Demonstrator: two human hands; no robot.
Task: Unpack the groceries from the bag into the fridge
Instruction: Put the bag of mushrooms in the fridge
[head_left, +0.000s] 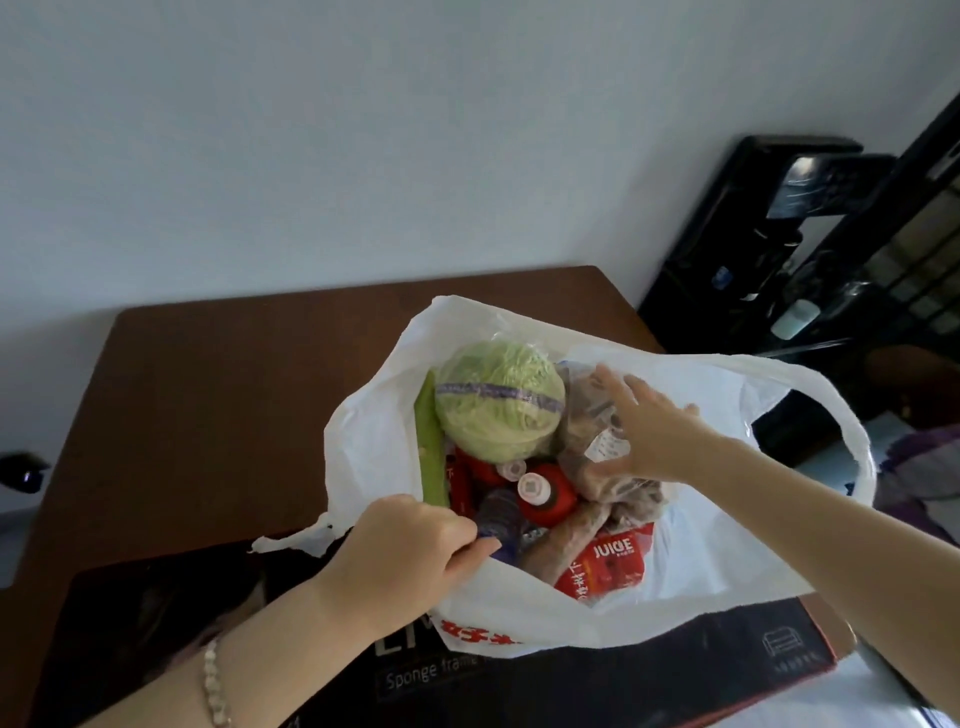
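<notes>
Plastic-wrapped meat packet (584, 415), centre-right, is looking soft and slippery, best cupped underneath; our right hand (649, 423) is hovering open over it, our left hand (410, 545) gripping the bag (363, 441).

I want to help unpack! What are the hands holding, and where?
The left grip holds the bag by its near rim. The right grip holds nothing: its spread fingers just touch the packet beside the cabbage.
</notes>
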